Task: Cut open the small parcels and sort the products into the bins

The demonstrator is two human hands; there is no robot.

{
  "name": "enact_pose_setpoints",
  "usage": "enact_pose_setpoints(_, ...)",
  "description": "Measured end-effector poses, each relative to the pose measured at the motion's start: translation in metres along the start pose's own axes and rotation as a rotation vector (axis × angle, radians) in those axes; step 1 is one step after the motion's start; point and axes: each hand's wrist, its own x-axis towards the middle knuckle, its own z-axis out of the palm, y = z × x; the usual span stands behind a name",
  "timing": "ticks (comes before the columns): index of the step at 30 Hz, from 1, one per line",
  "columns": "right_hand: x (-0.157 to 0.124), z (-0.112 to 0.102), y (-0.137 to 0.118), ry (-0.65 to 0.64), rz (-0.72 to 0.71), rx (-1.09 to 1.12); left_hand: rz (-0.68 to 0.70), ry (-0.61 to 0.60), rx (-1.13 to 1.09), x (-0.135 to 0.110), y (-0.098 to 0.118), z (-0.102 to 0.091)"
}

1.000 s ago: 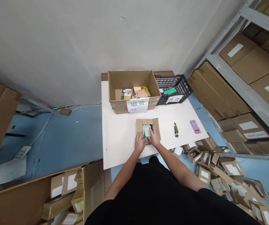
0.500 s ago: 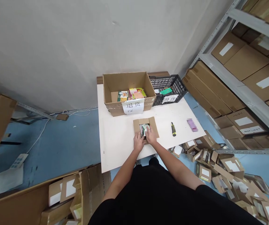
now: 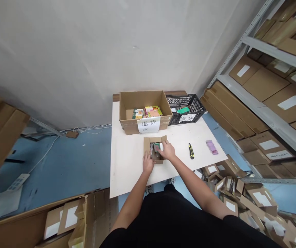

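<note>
On the white table [image 3: 127, 165] stands a small opened cardboard box [image 3: 146, 144] with its flaps folded outward. My right hand [image 3: 168, 150] reaches over the right side of this box. Its fingers are closed on a small green and white box [image 3: 157, 146], which is tilted within the opening; the fingers hide part of it. My left hand [image 3: 148, 163] grips the cardboard box at its near left corner, fingers along the left flap. Some greyish wrapping shows inside; its kind is unclear.
Behind stand a large carton [image 3: 129, 128] holding several colourful packages and a black plastic crate [image 3: 197, 119]. A utility knife [image 3: 191, 151] and a blurred purple item [image 3: 212, 147] lie to the right. Loaded shelves [image 3: 256, 96] and heaped cartons [image 3: 261, 203] flank the table's right side.
My right hand has shifted to the right and tilted the green and white box. My left hand has moved slightly left along the cardboard box. The view has tipped upward.
</note>
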Motion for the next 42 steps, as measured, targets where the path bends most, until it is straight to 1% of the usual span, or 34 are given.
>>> enact_pose_setpoints(2,-0.001,-0.029,0.006,0.031,-0.018,-0.005,-0.018,-0.001,0.001,-0.001,-0.012,-0.008)
enact_pose_setpoints(4,0.003,-0.053,0.019,0.070,-0.032,-0.015,-0.049,0.006,0.011,-0.005,-0.028,-0.017)
enact_pose_setpoints(6,0.012,-0.067,0.035,0.067,-0.053,-0.036,-0.083,0.009,0.016,-0.011,-0.047,-0.027)
enact_pose_setpoints(7,0.018,-0.068,0.044,0.036,-0.063,-0.050,-0.095,0.010,0.017,-0.015,-0.056,-0.032)
enact_pose_setpoints(8,0.025,-0.066,0.052,-0.013,-0.070,-0.062,-0.102,0.009,0.016,-0.020,-0.065,-0.036)
enact_pose_setpoints(10,0.037,-0.049,0.066,-0.147,-0.057,-0.075,-0.110,0.006,0.012,-0.028,-0.080,-0.045)
enact_pose_setpoints(12,0.045,-0.022,0.078,-0.274,-0.013,-0.063,-0.112,0.005,0.011,-0.036,-0.089,-0.052)
enact_pose_setpoints(14,0.045,0.009,0.089,-0.320,0.040,-0.022,-0.116,0.034,0.010,-0.043,-0.090,-0.058)
enact_pose_setpoints(15,0.043,0.023,0.093,-0.298,0.073,0.008,-0.117,0.072,0.006,-0.046,-0.087,-0.061)
enact_pose_setpoints(17,0.039,0.045,0.102,-0.205,0.160,0.071,-0.128,0.183,-0.020,-0.049,-0.073,-0.064)
enact_pose_setpoints(19,0.037,0.059,0.111,-0.097,0.284,0.142,-0.136,0.280,-0.079,-0.045,-0.050,-0.064)
enact_pose_setpoints(20,0.037,0.063,0.115,-0.053,0.357,0.194,-0.130,0.299,-0.119,-0.040,-0.035,-0.062)
enact_pose_setpoints(21,0.039,0.066,0.119,-0.029,0.427,0.270,-0.110,0.290,-0.166,-0.032,-0.018,-0.060)
enact_pose_setpoints(22,0.041,0.067,0.123,-0.030,0.492,0.376,-0.071,0.256,-0.217,-0.021,0.000,-0.056)
enact_pose_setpoints(24,0.047,0.067,0.130,-0.087,0.583,0.613,0.019,0.141,-0.326,0.006,0.037,-0.047)
enact_pose_setpoints(26,0.051,0.065,0.135,-0.168,0.614,0.776,0.060,0.015,-0.399,0.039,0.071,-0.038)
enact_pose_setpoints(27,0.052,0.065,0.136,-0.194,0.618,0.811,0.065,-0.029,-0.399,0.055,0.086,-0.033)
enact_pose_setpoints(29,0.051,0.064,0.138,-0.220,0.609,0.826,0.068,-0.072,-0.367,0.084,0.110,-0.026)
enact_pose_setpoints(30,0.049,0.063,0.139,-0.233,0.601,0.836,0.062,-0.074,-0.341,0.096,0.118,-0.024)
enact_pose_setpoints(32,0.046,0.063,0.142,-0.255,0.586,0.864,0.029,-0.059,-0.278,0.113,0.126,-0.021)
enact_pose_setpoints(34,0.043,0.063,0.146,-0.272,0.570,0.897,-0.001,-0.060,-0.198,0.123,0.125,-0.019)
enact_pose_setpoints(38,0.042,0.062,0.157,-0.294,0.531,0.954,0.042,-0.159,-0.102,0.133,0.108,-0.025)
enact_pose_setpoints(40,0.043,0.060,0.163,-0.305,0.511,0.992,0.060,-0.194,-0.115,0.139,0.098,-0.033)
enact_pose_setpoints(42,0.044,0.059,0.166,-0.323,0.486,1.024,0.031,-0.210,-0.144,0.145,0.092,-0.041)
